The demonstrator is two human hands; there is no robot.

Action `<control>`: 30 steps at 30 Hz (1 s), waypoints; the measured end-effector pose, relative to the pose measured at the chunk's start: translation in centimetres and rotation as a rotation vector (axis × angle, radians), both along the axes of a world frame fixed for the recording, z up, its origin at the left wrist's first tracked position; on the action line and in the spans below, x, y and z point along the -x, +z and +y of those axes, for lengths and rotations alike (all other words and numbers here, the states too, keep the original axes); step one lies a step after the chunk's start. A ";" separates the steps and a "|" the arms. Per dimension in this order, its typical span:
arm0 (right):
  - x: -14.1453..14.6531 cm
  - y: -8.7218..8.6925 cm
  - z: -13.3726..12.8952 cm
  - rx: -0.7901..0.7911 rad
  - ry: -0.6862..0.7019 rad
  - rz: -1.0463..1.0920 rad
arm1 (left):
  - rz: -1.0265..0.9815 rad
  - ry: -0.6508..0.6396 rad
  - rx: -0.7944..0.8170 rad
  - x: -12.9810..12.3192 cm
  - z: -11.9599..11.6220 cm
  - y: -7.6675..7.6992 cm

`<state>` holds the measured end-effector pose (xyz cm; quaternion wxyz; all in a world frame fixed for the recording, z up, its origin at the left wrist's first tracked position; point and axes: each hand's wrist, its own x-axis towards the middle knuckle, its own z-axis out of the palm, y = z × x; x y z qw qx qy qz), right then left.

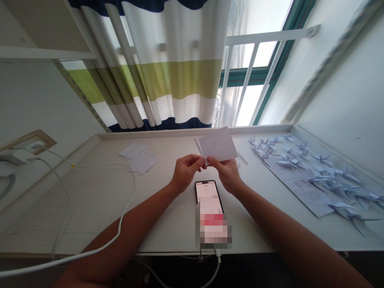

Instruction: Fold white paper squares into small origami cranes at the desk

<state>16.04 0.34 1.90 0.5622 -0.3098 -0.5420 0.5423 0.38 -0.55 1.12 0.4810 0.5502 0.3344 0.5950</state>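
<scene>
Extending beyond the grip, the white paper (218,145) is pinched along its near edge by the right hand (229,173) and at its near-left corner by the left hand (184,172), above the desk (168,224).

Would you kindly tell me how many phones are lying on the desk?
1. The phone lies near the front edge of the white desk, below the left hand and right hand, with a white cable at its lower end.
</scene>
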 end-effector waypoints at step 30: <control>1.1 0.0 -1.0 0.077 -0.051 0.022 | -0.019 0.183 -0.051 -0.9 -0.2 -0.5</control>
